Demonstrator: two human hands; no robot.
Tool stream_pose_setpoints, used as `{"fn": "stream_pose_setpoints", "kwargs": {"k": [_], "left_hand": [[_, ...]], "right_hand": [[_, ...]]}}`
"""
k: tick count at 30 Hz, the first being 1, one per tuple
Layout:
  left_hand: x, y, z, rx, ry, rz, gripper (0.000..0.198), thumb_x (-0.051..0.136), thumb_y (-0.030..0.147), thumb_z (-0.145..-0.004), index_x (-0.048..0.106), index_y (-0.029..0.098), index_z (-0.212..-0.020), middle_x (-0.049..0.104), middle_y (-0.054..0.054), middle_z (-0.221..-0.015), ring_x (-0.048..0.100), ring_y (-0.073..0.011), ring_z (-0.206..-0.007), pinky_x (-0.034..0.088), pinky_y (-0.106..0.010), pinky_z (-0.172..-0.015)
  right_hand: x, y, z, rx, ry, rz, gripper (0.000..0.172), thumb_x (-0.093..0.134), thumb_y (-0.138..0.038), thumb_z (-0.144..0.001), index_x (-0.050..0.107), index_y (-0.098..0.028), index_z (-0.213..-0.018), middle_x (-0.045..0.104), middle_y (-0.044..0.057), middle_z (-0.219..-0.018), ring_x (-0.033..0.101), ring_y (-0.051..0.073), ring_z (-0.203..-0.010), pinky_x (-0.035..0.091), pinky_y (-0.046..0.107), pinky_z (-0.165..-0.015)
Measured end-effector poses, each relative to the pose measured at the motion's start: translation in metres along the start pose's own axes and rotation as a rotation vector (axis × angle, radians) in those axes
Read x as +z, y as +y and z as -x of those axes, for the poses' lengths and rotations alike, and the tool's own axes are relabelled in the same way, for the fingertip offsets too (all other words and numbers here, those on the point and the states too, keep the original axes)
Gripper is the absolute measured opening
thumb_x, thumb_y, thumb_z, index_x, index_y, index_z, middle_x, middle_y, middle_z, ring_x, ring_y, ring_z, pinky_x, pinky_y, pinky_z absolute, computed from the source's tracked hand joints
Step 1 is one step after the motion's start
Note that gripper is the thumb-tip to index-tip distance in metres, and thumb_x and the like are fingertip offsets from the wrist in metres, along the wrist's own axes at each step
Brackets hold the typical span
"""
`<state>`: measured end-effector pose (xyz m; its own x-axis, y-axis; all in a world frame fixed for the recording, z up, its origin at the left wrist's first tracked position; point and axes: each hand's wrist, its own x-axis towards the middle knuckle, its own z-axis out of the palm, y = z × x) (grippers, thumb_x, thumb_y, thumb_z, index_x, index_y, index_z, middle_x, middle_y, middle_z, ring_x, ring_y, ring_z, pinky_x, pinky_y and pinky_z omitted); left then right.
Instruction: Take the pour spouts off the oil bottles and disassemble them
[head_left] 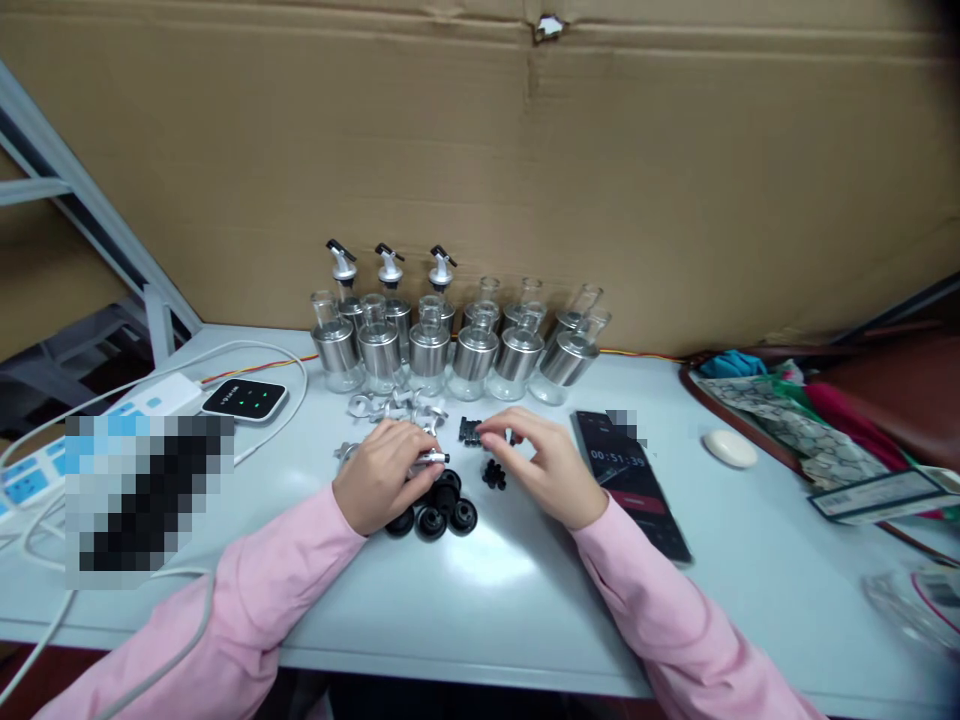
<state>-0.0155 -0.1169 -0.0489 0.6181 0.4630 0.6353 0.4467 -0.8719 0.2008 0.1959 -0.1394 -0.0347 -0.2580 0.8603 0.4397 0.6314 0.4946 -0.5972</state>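
My left hand (384,472) is curled around a small silver pourer spout (433,458) whose black tip pokes out to the right. My right hand (541,462) hovers with fingers bent and pinched over small black plastic parts (471,431); what its fingertips hold I cannot make out. More black bits (493,474) lie between my hands. Round black stoppers (441,512) sit just below my left hand. Loose silver spouts (397,405) lie behind it. Both sleeves are pink.
Several glass bottles with steel bands (450,345) stand in rows at the cardboard wall; three carry pourers. A phone with a timer (628,480) lies right, a white oval object (730,447) beyond. A power strip (150,398), black router and cables are left; a cluttered tray (810,430) right.
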Motion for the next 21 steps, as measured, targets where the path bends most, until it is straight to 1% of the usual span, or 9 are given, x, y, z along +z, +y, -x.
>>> {"fn": "stream_pose_setpoints", "kwargs": {"k": [3, 5, 9, 13, 18, 21], "left_hand": [[0.002, 0.001, 0.001, 0.014, 0.009, 0.029, 0.008, 0.042, 0.02, -0.087, 0.048, 0.015, -0.088, 0.062, -0.005, -0.078, 0.056, -0.0161, -0.072, 0.043, -0.03, -0.068], [0.003, 0.003, 0.001, 0.041, 0.021, 0.045, 0.007, 0.042, 0.02, -0.087, 0.047, 0.015, -0.089, 0.062, -0.005, -0.078, 0.057, -0.0158, -0.073, 0.044, -0.031, -0.069], [0.003, 0.005, 0.0, 0.072, 0.019, 0.06, 0.007, 0.042, 0.018, -0.088, 0.047, 0.015, -0.091, 0.064, -0.006, -0.081, 0.059, -0.0154, -0.076, 0.043, -0.031, -0.073], [0.0, 0.007, -0.002, 0.085, 0.006, 0.04, 0.008, 0.042, 0.019, -0.088, 0.048, 0.015, -0.092, 0.065, -0.005, -0.082, 0.06, -0.0155, -0.078, 0.041, -0.032, -0.075], [-0.003, 0.009, -0.003, 0.097, 0.022, 0.02, 0.011, 0.039, 0.019, -0.089, 0.049, 0.015, -0.092, 0.065, -0.004, -0.082, 0.06, -0.0142, -0.077, 0.039, -0.033, -0.077], [-0.003, 0.009, -0.002, 0.107, 0.044, 0.033, 0.008, 0.042, 0.018, -0.088, 0.049, 0.016, -0.092, 0.065, -0.004, -0.082, 0.06, -0.0137, -0.077, 0.039, -0.033, -0.077]], "right_hand": [[0.012, -0.015, 0.003, -0.148, -0.026, -0.143, 0.011, 0.052, -0.025, -0.085, 0.059, -0.017, -0.087, 0.064, 0.005, -0.082, 0.057, 0.015, -0.079, 0.045, 0.027, -0.072], [0.019, -0.02, 0.005, -0.184, -0.022, -0.154, 0.01, 0.05, -0.025, -0.086, 0.056, -0.017, -0.087, 0.062, 0.004, -0.079, 0.055, 0.014, -0.076, 0.044, 0.026, -0.07], [0.026, -0.023, 0.009, -0.17, -0.031, -0.004, 0.018, 0.037, -0.027, -0.091, 0.05, -0.018, -0.081, 0.055, 0.003, -0.072, 0.05, 0.015, -0.068, 0.04, 0.027, -0.062], [0.027, -0.025, 0.011, -0.187, -0.09, 0.103, 0.024, 0.027, -0.024, -0.093, 0.046, -0.018, -0.082, 0.053, 0.003, -0.072, 0.046, 0.014, -0.063, 0.035, 0.028, -0.061], [0.028, -0.028, 0.013, -0.189, -0.134, 0.114, 0.023, 0.026, -0.022, -0.093, 0.046, -0.018, -0.081, 0.052, 0.001, -0.069, 0.042, 0.014, -0.06, 0.031, 0.03, -0.064], [0.027, -0.029, 0.014, -0.202, -0.113, 0.063, 0.024, 0.026, -0.021, -0.092, 0.045, -0.018, -0.079, 0.05, 0.0, -0.066, 0.039, 0.013, -0.058, 0.03, 0.03, -0.064]]}}
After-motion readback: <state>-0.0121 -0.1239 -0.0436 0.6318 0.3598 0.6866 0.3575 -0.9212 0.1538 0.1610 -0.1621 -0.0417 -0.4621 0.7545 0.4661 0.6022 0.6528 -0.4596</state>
